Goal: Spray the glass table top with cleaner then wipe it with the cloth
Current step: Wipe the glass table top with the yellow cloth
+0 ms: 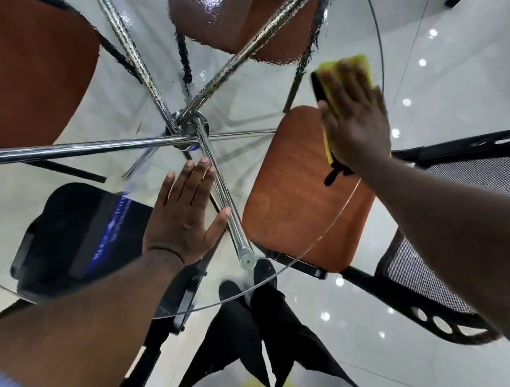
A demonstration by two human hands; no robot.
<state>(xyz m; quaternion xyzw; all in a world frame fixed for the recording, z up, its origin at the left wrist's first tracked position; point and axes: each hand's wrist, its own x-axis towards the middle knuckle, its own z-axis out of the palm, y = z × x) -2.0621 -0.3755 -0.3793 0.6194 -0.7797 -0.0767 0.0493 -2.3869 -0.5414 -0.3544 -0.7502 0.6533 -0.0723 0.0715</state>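
Note:
A round glass table top fills most of the view, with chrome legs crossing under it. Its far half is rippled with wet film. My right hand lies flat with straight fingers on a yellow cloth with a black edge, pressing it onto the glass near the right rim. My left hand rests flat and empty on the glass near the middle, fingers straight. No spray bottle is in view.
Brown-seated chairs stand under and around the table: one at the left, one at the back, one at the right with a black mesh back. A black chair stands below left. My legs stand at the near rim on the glossy floor.

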